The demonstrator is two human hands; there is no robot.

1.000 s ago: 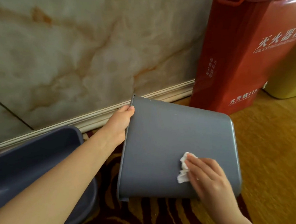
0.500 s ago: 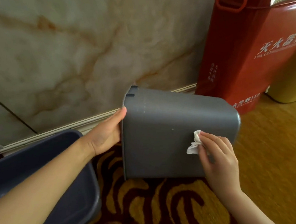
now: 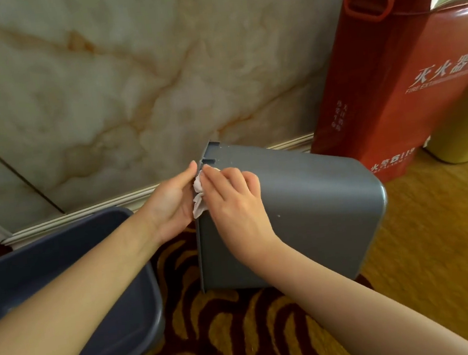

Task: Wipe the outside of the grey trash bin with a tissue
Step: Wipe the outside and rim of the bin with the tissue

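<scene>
The grey trash bin (image 3: 303, 216) lies tipped on its side at centre frame, its open rim facing left over the patterned carpet (image 3: 229, 336). My left hand (image 3: 172, 204) grips that rim, fingers curled around the edge. My right hand (image 3: 236, 206) presses a crumpled white tissue (image 3: 198, 198) under bent fingers against the bin's outer wall, just beside the rim.
</scene>
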